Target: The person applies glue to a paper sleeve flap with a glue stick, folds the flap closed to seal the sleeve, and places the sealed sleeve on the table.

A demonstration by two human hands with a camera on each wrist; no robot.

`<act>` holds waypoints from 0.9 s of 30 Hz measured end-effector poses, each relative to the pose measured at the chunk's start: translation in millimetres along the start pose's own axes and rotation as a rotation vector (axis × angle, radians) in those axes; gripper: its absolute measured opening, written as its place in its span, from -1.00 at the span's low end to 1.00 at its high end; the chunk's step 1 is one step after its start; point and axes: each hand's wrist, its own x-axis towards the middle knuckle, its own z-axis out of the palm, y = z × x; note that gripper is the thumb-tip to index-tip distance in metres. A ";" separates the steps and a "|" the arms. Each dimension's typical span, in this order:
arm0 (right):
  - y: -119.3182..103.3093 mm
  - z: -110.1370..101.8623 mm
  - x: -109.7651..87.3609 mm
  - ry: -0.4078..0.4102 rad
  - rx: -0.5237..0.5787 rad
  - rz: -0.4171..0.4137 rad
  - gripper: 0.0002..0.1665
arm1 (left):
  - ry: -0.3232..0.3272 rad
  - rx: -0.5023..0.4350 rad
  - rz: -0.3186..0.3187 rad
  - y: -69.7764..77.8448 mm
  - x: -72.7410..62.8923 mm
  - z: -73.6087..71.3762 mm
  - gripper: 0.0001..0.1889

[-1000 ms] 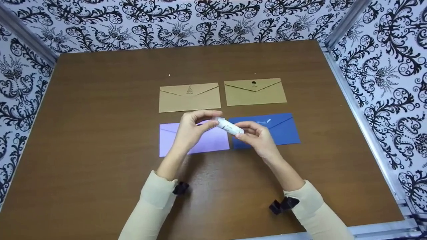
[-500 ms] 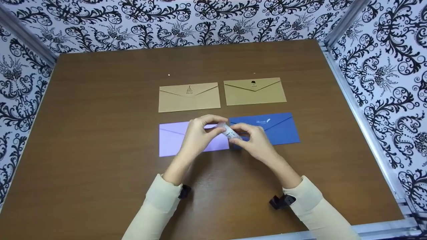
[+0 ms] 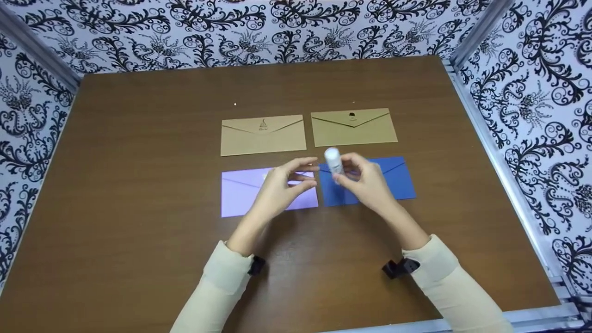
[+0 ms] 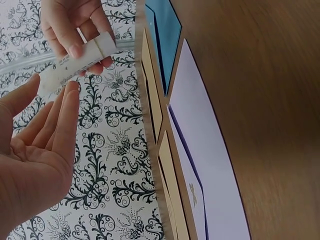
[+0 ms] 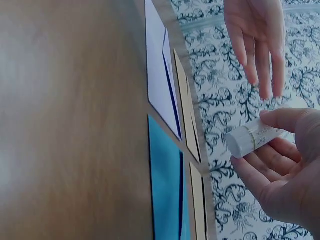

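Observation:
A white glue stick (image 3: 333, 159) is pinched between the thumb and fingers of my right hand (image 3: 370, 185), tilted upright above the blue envelope (image 3: 400, 182). Dark printing shows on its barrel in the right wrist view, where a line rings the glue stick (image 5: 255, 137) near one end. My left hand (image 3: 277, 187) is apart from it, over the lilac envelope (image 3: 238, 196), holding nothing. Its thumb and fingers are spread and loosely bent. The left wrist view has its fingertips (image 4: 72, 87) overlapping the near end of the glue stick (image 4: 75, 62).
Behind the front pair lie a light tan envelope (image 3: 263, 141) with a sailboat print and a darker tan envelope (image 3: 356, 135) with a small hat print. All rest on a brown wooden table (image 3: 138, 194). Patterned black-and-white panels (image 3: 249, 32) border it at the back and sides.
Both hands held the glue stick between them earlier. My left hand has let go of it, and my right hand has drawn it slightly right and tipped it upright.

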 end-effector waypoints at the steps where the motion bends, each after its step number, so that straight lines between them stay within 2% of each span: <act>1: 0.6 -3.2 2.8 0.022 -0.001 0.006 -0.62 | -0.002 0.006 -0.002 -0.2 -0.4 -0.5 -0.51; 6: 4.9 -23.5 16.9 0.122 -0.028 0.007 -0.61 | -0.014 0.048 -0.007 -1.4 -3.0 -3.4 -0.58; 11: 8.8 -45.5 28.4 0.194 -0.049 -0.019 -0.60 | -0.022 0.072 -0.011 -4.6 -6.5 -6.6 -0.60; 14: 14.8 -56.8 36.2 0.237 -0.077 -0.004 -0.59 | -0.018 0.081 -0.019 -7.4 -8.4 -8.8 -0.60; 22: 44.2 -83.4 49.8 0.353 -0.179 0.000 -0.61 | -0.013 0.096 -0.040 -11.5 -11.7 -13.3 -0.62; 27: 62.6 -98.3 52.7 0.378 -0.233 0.054 -0.60 | -0.006 0.104 -0.053 -13.3 -13.4 -15.0 -0.64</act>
